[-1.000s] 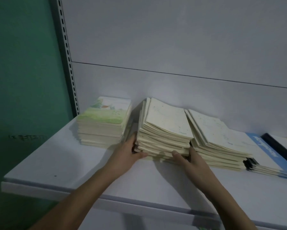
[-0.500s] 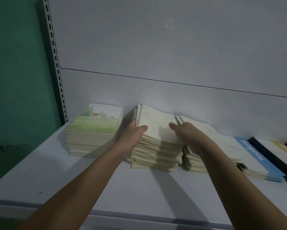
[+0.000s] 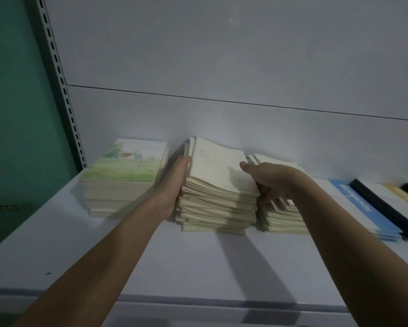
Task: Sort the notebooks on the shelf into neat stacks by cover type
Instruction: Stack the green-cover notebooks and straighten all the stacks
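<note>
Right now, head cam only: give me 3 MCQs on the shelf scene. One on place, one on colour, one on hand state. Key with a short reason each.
1. Where does the landscape-cover stack sit relative to the cream stack between the hands?
A. To its left
B. On top of it
C. To its right

2. What colour is the band on the cover of the notebook lying right of the second cream stack?
A. Red
B. Blue
C. Orange

3. What is the left hand doing?
A. Hanging off the shelf
B. Lifting one notebook in the air
C. Pressing against the left side of the cream stack

Key:
1 A, it stands by the slotted upright, left of the cream stack.
2 B, a blue strip runs along that cover.
3 C, its palm lies on the stack's left edge, while the right hand holds the right side.
</note>
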